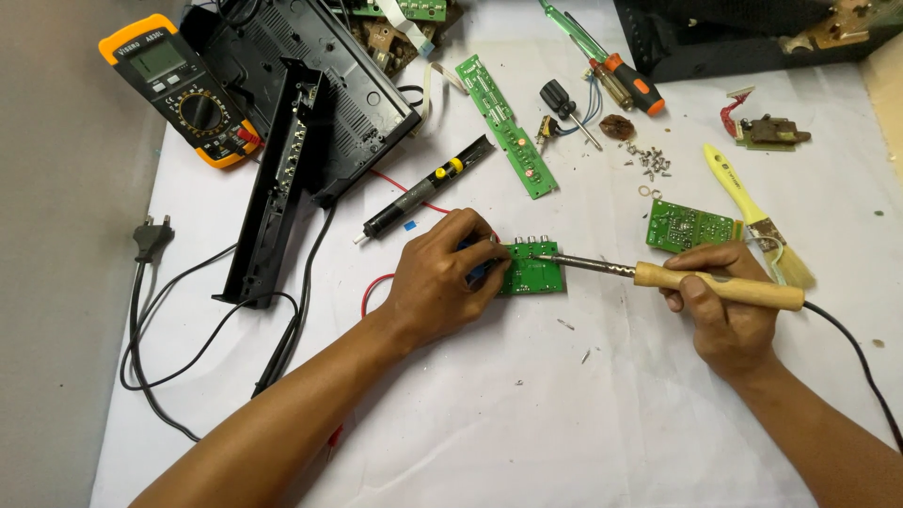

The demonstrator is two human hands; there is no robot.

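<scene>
Small green circuit board (534,273), flat, rectangular, matte, with a row of round connectors along its far edge; lies on the white sheet covering the table (527,414), near the middle, long axis running left to right. Left hand (442,277): palm down, wrist angled in from the lower left, fingers (484,252) curled and closed on the board's left end, pinning it flat. Soldering iron (677,279): smooth round wooden handle, dark metal shaft, black cable trailing off to the right; long axis nearly level, tip pointing left and resting at the board's far edge by the connectors. Right hand (720,306): under and around the handle, fingers wrapped closed on it, thumb on top, forearm entering from the lower right. Second green board (687,226), squarish, just beyond the right hand. Brush (757,221), yellow plastic handle, pale bristles, lying diagonally beside that board. Long narrow green board (506,127), slanted, farther back. Desoldering pump (428,188), black cylinder with a yellow knob, slanted, left of it. Multimeter (179,89), grey with orange rubber surround, far left corner. Black plastic casing (310,94), ribbed, in open pieces, beside the multimeter. Loose screws (651,162), small and bright, in a scatter. Screwdrivers (611,66), one green-handled, one orange and black, near the far edge.
</scene>
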